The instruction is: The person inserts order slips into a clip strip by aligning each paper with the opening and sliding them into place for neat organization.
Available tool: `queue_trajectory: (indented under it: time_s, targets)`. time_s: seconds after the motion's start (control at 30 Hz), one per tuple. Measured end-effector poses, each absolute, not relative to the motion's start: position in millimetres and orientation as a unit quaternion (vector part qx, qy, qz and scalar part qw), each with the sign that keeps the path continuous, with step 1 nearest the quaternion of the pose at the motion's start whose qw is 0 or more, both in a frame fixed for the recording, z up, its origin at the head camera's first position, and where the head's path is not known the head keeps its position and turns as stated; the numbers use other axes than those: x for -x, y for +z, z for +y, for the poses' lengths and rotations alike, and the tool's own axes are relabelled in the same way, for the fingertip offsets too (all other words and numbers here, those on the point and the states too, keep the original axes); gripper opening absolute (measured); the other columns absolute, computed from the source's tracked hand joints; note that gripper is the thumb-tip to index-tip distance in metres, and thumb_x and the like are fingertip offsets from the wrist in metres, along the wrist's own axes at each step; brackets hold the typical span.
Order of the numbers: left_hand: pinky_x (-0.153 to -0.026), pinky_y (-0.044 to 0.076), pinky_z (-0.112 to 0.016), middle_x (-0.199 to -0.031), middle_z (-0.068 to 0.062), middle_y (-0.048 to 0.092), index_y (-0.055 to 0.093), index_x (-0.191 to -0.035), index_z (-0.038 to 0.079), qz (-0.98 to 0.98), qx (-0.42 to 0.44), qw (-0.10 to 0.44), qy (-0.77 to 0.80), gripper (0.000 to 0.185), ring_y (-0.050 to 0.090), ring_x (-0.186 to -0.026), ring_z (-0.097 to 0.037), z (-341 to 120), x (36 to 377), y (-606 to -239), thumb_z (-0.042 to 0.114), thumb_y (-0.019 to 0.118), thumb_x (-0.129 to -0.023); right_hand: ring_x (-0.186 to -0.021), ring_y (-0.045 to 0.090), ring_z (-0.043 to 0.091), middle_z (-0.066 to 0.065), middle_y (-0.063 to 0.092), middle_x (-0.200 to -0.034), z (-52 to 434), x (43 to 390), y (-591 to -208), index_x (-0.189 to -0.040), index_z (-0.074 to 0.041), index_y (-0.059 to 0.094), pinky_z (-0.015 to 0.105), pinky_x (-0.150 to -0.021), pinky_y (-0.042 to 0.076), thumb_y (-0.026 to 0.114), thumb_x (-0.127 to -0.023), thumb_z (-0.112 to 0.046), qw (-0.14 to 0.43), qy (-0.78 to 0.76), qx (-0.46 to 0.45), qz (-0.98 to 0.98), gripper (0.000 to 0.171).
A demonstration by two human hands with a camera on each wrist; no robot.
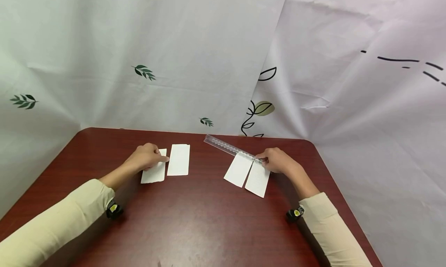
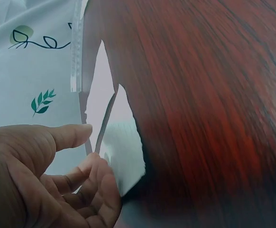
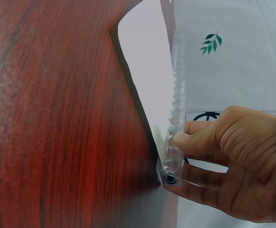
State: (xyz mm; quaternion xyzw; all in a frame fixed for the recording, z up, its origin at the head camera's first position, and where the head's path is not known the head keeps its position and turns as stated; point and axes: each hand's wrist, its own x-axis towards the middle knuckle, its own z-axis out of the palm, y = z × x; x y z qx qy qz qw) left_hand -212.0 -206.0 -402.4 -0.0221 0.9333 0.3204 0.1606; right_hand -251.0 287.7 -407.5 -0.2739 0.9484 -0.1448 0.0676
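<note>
On a dark red wooden table (image 1: 195, 220), the right hand (image 1: 277, 160) pinches the near end of a clear plastic ruler (image 1: 230, 148), whose end rests on two white paper strips (image 1: 248, 174). The left hand (image 1: 146, 156), fingers loosely curled, touches one of two more white paper pieces (image 1: 167, 164) with its fingertips. Lightly held, the ruler could likely slip and drag the loose strips askew.
</note>
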Motion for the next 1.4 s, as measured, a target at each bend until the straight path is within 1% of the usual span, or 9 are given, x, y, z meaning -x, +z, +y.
queue_trajectory:
  time_s: [0.17,0.3,0.5,0.6,0.7,0.93,1.03,1.27,1.4]
  targets:
    - [-0.075,0.053,-0.039,-0.105,-0.014,0.071,0.066,-0.114,-0.001,0.955,0.029,0.156,0.252,0.066,0.064,-0.090,-0.028,-212,209,-398,0.059,0.084,-0.096,-0.076,0.048,0.017,0.006,0.071,-0.093,305,275,-442,-0.132,-0.018,0.086,0.033,-0.067,0.042,0.058,-0.088,-0.002,0.050,-0.140,0.280,0.948,0.055]
    - [-0.090,0.059,-0.051,-0.132,-0.032,0.065,0.054,-0.136,-0.015,0.960,0.046,0.168,0.220,0.107,0.066,-0.113,-0.045,-215,208,-396,0.073,0.088,-0.086,-0.077,0.043,0.014,0.001,0.067,-0.091,318,288,-465,-0.135,-0.022,0.085,0.029,-0.067,0.039,0.056,-0.092,-0.006,0.037,-0.157,0.315,0.935,0.054]
    - [-0.110,0.054,-0.070,-0.146,-0.050,0.049,0.032,-0.151,-0.026,0.965,0.061,0.169,0.192,0.150,0.057,-0.134,-0.066,-225,220,-412,0.085,0.092,-0.071,-0.076,0.045,0.017,0.006,0.070,-0.090,299,261,-424,-0.132,-0.014,0.086,0.030,-0.068,0.041,0.056,-0.090,0.000,0.055,-0.166,0.296,0.939,0.053]
    - [-0.109,0.056,-0.069,-0.139,-0.046,0.056,0.036,-0.147,-0.025,0.966,0.064,0.169,0.183,0.152,0.060,-0.131,-0.065,-236,231,-427,0.086,0.097,-0.062,-0.077,0.047,0.018,0.008,0.073,-0.093,299,263,-425,-0.132,-0.014,0.085,0.031,-0.069,0.042,0.057,-0.090,0.000,0.058,-0.167,0.293,0.940,0.053]
    - [-0.105,0.058,-0.067,-0.134,-0.041,0.059,0.042,-0.143,-0.023,0.967,0.054,0.171,0.179,0.143,0.065,-0.124,-0.059,-245,239,-435,0.080,0.100,-0.063,-0.075,0.045,0.017,0.008,0.071,-0.093,309,278,-445,-0.133,-0.016,0.086,0.033,-0.066,0.040,0.057,-0.089,-0.002,0.045,-0.158,0.305,0.938,0.053]
    - [-0.074,0.061,-0.044,-0.126,-0.037,0.061,0.042,-0.142,-0.022,0.959,0.060,0.183,0.209,0.132,0.072,-0.083,-0.036,-251,237,-425,0.062,0.108,-0.065,-0.074,0.042,0.017,0.008,0.071,-0.095,319,293,-466,-0.136,-0.017,0.084,0.032,-0.063,0.037,0.055,-0.091,-0.004,0.041,-0.151,0.311,0.937,0.055]
    - [-0.078,0.061,-0.046,-0.129,-0.040,0.060,0.035,-0.145,-0.021,0.954,0.066,0.186,0.224,0.133,0.072,-0.089,-0.039,-249,234,-417,0.057,0.109,-0.067,-0.071,0.041,0.014,0.006,0.070,-0.094,320,295,-470,-0.133,-0.015,0.086,0.029,-0.061,0.037,0.056,-0.089,-0.006,0.034,-0.161,0.306,0.938,0.054]
    - [-0.093,0.059,-0.056,-0.139,-0.040,0.057,0.039,-0.150,-0.012,0.955,0.060,0.161,0.241,0.128,0.063,-0.119,-0.050,-262,245,-430,0.055,0.110,-0.067,-0.074,0.044,0.016,0.009,0.078,-0.106,323,303,-478,-0.134,-0.017,0.085,0.032,-0.063,0.039,0.057,-0.093,-0.008,0.053,-0.149,0.284,0.946,0.050]
    - [-0.094,0.057,-0.057,-0.142,-0.038,0.057,0.039,-0.155,-0.006,0.953,0.069,0.150,0.255,0.123,0.061,-0.124,-0.050,-276,258,-447,0.048,0.110,-0.070,-0.073,0.043,0.014,0.007,0.079,-0.107,325,307,-484,-0.133,-0.019,0.086,0.032,-0.063,0.038,0.058,-0.093,-0.008,0.051,-0.154,0.280,0.946,0.050]
